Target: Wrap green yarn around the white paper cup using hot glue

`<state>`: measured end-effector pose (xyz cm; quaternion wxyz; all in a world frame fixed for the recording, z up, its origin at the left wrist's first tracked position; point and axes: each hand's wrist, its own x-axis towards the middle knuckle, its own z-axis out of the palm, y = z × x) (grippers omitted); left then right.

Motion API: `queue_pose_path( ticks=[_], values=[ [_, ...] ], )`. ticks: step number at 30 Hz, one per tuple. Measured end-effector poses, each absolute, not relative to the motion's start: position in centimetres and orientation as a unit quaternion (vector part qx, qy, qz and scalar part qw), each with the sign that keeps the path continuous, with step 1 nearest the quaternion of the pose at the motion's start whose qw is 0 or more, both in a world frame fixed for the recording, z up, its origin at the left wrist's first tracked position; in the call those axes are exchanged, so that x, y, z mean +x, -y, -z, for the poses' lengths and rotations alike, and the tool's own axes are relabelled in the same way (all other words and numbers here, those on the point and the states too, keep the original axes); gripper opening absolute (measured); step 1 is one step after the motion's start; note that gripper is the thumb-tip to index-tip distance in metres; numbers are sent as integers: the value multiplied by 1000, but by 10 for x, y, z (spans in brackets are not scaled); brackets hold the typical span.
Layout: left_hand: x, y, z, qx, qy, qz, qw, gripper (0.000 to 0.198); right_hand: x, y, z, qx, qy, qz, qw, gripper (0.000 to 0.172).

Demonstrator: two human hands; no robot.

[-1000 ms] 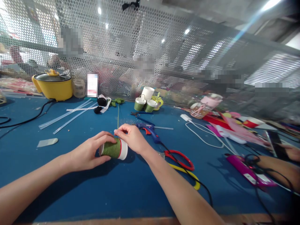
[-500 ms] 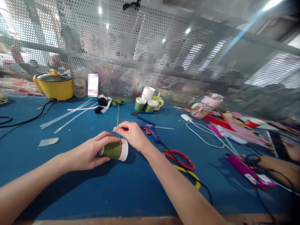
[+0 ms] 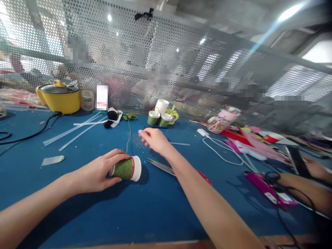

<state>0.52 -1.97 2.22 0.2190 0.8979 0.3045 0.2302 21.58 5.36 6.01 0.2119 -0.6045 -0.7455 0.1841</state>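
1. Your left hand [image 3: 100,172]: wrapped round the cup [image 3: 122,169], fingers over the top, thumb underneath. Cup lies on its side, white rim toward 3 o'clock. Looks like that grip is there to stop it rolling and leave the rim end accessible.
2. Your right hand [image 3: 155,140]: off the cup, raised at about 1 to 2 o'clock from it. Fingers bunched; can't tell if they pinch anything.
3. Green strand [image 3: 129,135]: runs from the cup to the green yarn bundle [image 3: 129,116] at 12. Bundle sits straight ahead, probably so yarn feeds without crossing your tools.
4. Scissors [image 3: 163,167]: 3 o'clock, partly hidden by your right forearm, blades pointing at the cup. Likely parked there for quick reach.
5. White cup [image 3: 162,105] with two green-wrapped cups [image 3: 153,118] [image 3: 165,120]: grouped at 1, well beyond your hands, presumably out of the way.
6. Clear sticks [image 3: 72,133]: 10 o'clock on the surface [image 3: 103,214]. Yellow pot [image 3: 60,101] beyond, between 10 and 11.
7. Far out at 3: purple case [image 3: 269,188], then a co-worker's hand [image 3: 315,169] at a dark phone [image 3: 297,160].
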Motion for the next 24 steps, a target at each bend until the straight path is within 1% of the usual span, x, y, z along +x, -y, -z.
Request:
queue_pose_path(
  ticks=[3, 5, 8, 11, 13, 16, 20, 22, 24],
  values=[
    [5, 19, -21, 897, -299, -238, 222, 51, 255, -54, -68, -681, 698, -106, 193, 27],
    [5, 19, -20, 896, -299, -242, 223, 51, 278, -51, -67, -716, 676, -78, 153, 24],
    [5, 19, -19, 893, -309, -240, 224, 52, 296, -46, -57, -739, 662, -89, 83, 27],
    [5, 18, -19, 892, -312, -247, 217, 53, 297, -47, -43, -749, 652, -101, 60, 22],
    [4, 18, -18, 891, -310, -255, 210, 53, 295, -50, -36, -755, 644, -99, 72, 15],
    [4, 16, -18, 890, -308, -269, 201, 53, 294, -53, -34, -762, 630, -100, 113, 5],
    [3, 15, -18, 886, -314, -280, 194, 52, 290, -43, -46, -740, 630, -140, 190, 21],
    [2, 14, -19, 886, -314, -279, 197, 53, 284, -33, -55, -714, 641, -182, 216, 19],
    [2, 12, -19, 886, -314, -272, 205, 53, 277, -22, -63, -681, 646, -245, 241, 13]
  ],
)
